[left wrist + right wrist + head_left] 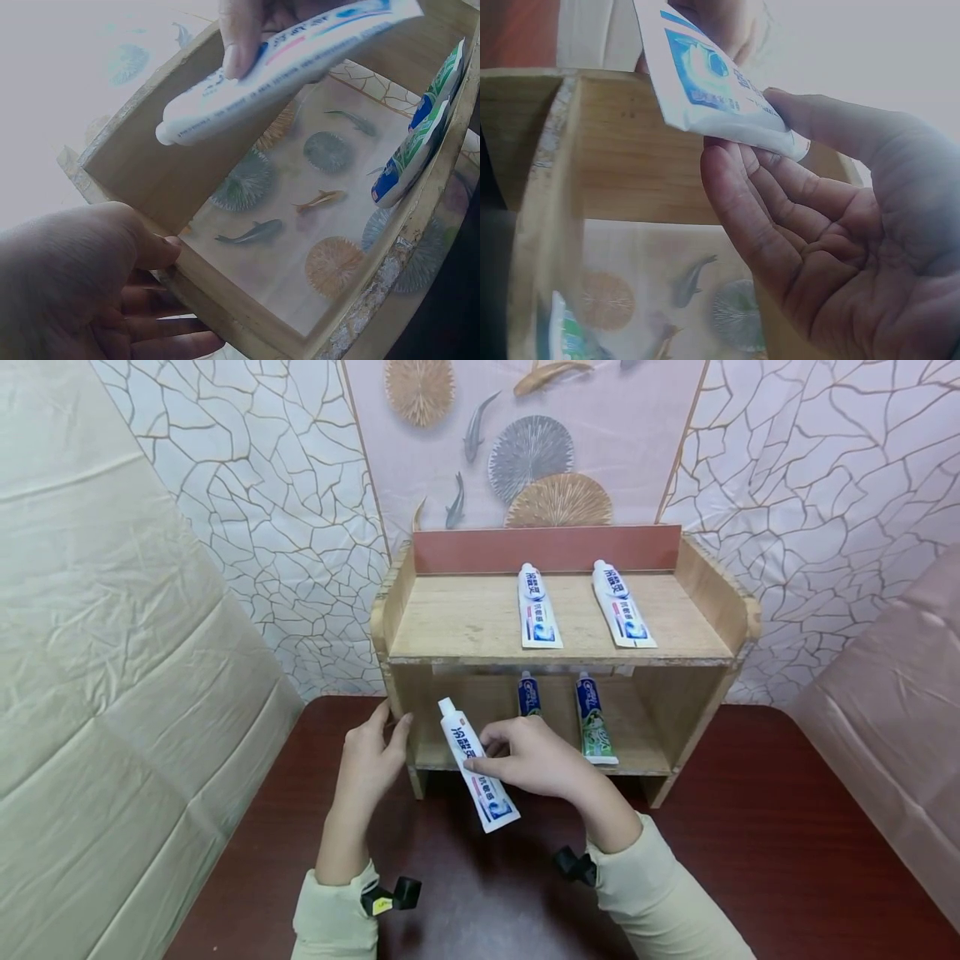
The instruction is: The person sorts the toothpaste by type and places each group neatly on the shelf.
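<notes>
My right hand (536, 756) pinches a white toothpaste tube (472, 760) between thumb and fingers, in front of the lower shelf's left part. The tube tilts, its cap up and to the left. My left hand (371, 756) grips the left side panel of a small wooden shelf (465, 657), thumb at the front edge and fingers along the outside, as the left wrist view shows. Two more white toothpaste tubes (538, 610) (622, 607) lie on the upper board. On the lower board are two blue-and-green toothpaste tubes (595, 722) (528, 693), one partly hidden by my right hand.
The wooden shelf stands on a dark red-brown table (750, 827) against a patterned backdrop (255, 485). A reddish strip (547, 550) runs along the top board's back. Pale cloth (97, 693) hangs at the left, with more on the right side.
</notes>
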Demonstrator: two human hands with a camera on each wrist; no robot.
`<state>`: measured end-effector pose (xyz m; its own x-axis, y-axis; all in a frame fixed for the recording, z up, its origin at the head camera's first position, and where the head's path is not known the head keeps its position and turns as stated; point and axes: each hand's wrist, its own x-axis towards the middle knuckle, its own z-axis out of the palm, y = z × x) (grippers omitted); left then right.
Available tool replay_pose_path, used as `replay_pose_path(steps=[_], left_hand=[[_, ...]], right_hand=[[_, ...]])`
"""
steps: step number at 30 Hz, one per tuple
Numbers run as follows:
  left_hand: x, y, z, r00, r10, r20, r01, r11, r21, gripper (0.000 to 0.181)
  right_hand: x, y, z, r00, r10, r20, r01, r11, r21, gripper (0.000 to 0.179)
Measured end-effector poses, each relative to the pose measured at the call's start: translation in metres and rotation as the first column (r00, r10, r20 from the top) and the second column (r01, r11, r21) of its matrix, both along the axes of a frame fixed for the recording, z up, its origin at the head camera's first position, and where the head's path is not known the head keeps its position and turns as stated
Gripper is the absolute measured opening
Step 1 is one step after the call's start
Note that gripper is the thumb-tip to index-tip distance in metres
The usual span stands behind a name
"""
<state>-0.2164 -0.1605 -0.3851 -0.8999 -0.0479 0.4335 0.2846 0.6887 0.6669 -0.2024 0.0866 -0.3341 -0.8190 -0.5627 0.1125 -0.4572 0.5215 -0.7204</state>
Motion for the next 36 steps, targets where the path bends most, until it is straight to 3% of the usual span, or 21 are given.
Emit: replay_pose_path(steps=[25,36], left_hand=[[0.000,0.001,0.000,1.000,0.001,-0.010,-0.001,1.000,0.004,0.038],[-0.001,0.001,-0.001,1.000,-0.002,-0.014,0.002,1.000,0.006,0.037]], right_hand=[[-0.002,-0.007,0.044,0.994,-0.037,-0.102,0.040,0.999,0.028,0.018],[0.003,-0.003,0.061,0.998,-0.011,-0.063,0.013,0.999,0.035,0.017]])
